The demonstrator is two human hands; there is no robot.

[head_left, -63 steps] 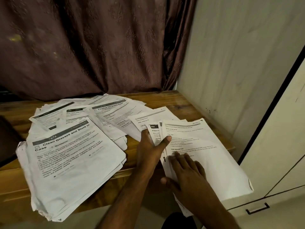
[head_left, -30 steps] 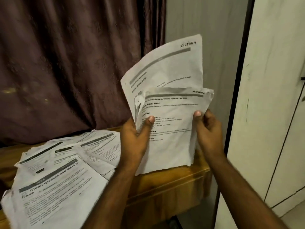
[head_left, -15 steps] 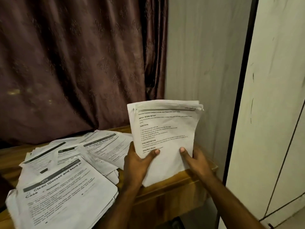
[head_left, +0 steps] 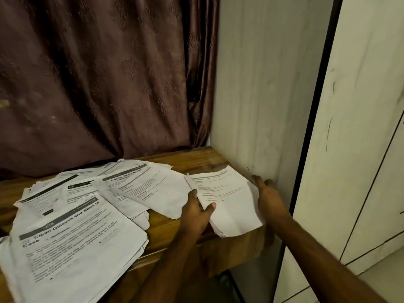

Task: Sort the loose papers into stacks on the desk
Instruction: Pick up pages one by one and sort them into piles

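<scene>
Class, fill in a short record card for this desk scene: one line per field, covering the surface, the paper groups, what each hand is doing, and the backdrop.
surface: wooden desk
squared stack: small stack at the desk's right end, front edge overhanging
loose papers: spread pile on the left, overlapping
left hand: left hand pinches the small stack's left edge
right hand: right hand beside its right edge, fingers straight
backdrop: brown curtain, pale panel

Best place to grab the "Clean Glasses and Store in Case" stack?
Pinch the Clean Glasses stack at its near edge, coming from the front with a thumb on top: that edge overhangs the desk, so fingers can slide underneath. Both hands are busy with the small right-hand stack.
</scene>
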